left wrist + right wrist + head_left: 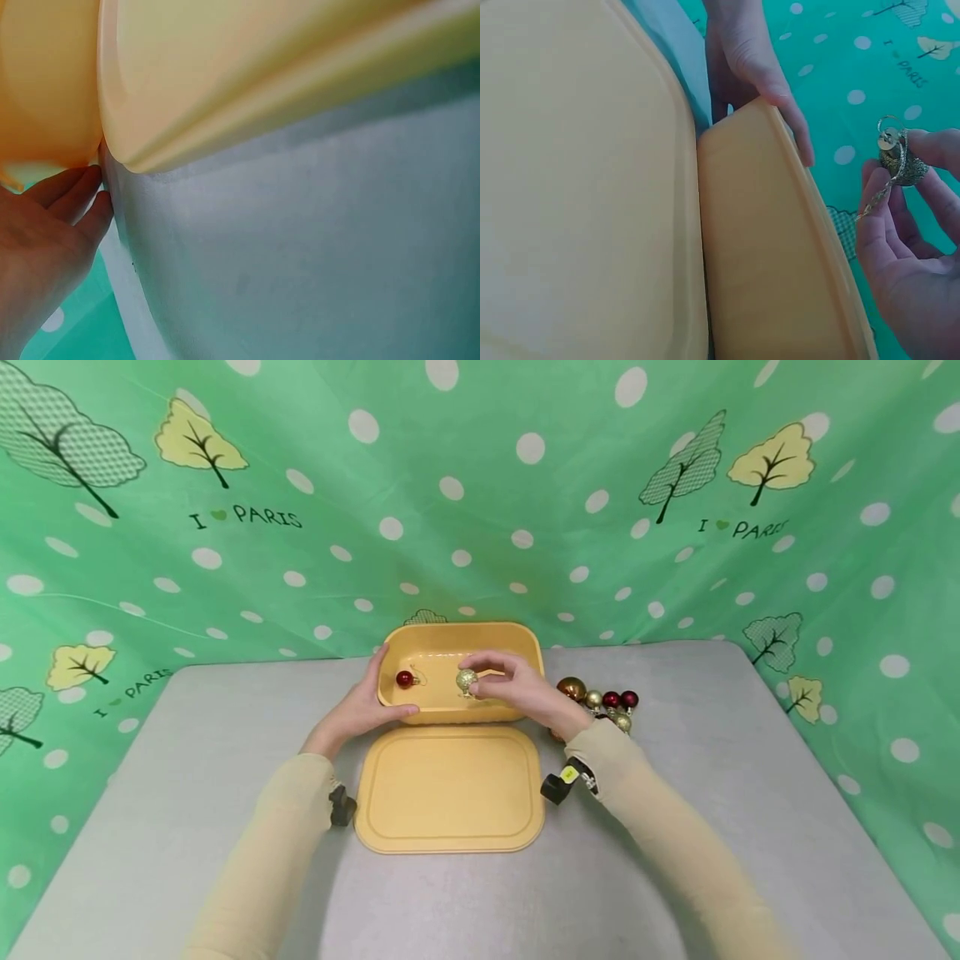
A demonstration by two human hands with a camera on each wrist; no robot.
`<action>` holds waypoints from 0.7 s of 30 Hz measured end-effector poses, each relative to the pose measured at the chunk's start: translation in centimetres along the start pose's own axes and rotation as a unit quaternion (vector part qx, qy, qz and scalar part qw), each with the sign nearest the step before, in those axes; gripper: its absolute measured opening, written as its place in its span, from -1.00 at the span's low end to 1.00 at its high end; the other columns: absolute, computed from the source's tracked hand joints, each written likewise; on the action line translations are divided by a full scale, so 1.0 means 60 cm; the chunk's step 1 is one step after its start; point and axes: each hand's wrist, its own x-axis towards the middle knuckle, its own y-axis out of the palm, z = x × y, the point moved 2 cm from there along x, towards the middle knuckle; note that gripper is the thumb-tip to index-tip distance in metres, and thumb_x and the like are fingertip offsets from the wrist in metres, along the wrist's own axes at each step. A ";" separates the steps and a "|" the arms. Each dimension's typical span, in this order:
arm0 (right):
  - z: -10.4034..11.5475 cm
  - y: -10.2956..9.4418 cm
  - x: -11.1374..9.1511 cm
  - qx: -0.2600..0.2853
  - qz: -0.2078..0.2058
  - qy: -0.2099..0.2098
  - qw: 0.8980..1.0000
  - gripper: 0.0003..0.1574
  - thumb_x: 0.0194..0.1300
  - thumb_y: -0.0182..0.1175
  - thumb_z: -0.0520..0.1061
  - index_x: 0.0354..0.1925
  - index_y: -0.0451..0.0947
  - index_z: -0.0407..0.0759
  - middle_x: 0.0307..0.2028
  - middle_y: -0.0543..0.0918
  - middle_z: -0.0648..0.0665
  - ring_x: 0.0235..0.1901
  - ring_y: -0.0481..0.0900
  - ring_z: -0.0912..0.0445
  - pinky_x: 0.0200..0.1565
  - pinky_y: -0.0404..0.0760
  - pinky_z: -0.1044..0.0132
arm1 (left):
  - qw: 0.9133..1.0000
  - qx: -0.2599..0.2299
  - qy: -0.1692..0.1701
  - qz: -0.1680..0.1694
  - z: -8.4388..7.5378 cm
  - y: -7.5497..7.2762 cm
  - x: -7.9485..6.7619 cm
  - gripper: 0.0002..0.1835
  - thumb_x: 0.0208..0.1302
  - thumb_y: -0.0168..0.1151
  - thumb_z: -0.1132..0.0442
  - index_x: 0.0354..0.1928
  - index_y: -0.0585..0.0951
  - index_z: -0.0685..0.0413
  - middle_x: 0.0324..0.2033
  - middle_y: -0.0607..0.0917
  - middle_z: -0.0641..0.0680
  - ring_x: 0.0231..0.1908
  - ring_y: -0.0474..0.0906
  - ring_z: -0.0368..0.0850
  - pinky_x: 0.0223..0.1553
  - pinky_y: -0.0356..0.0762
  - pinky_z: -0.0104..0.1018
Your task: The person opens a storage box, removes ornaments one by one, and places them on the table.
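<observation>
A yellow plastic box (465, 717) stands open at the back of the table, with a small shiny red Christmas ball (404, 679) lying inside at its left. My left hand (363, 703) holds the box by its left end, thumb over the front rim and fingers along the side. Above the box, my right hand (517, 687) pinches a glittery gold Christmas ball (909, 169) between thumb and fingers. Its metal cap and gold string loop show in the right wrist view. In front of the box lies a flat yellow lid (450, 789).
Right of the box, several red, gold and copper Christmas balls (572, 688) lie grouped, some hidden behind my right wrist. A green polka-dot cloth (480, 510) hangs behind the grey table (480, 902). Both wrists carry black camera mounts (557, 788).
</observation>
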 end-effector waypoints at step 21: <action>0.009 -0.111 -0.135 -0.125 -0.040 0.033 0.991 -0.51 0.29 0.22 -0.27 0.18 0.44 -0.34 0.09 0.53 -0.23 -0.04 0.56 0.05 -0.10 0.61 0.29 | 1.000 -0.009 0.004 -0.004 0.009 0.001 0.001 0.31 0.05 0.51 0.15 0.52 -0.37 -0.15 0.46 -0.09 0.33 0.40 -0.06 0.27 0.38 -0.11 0.11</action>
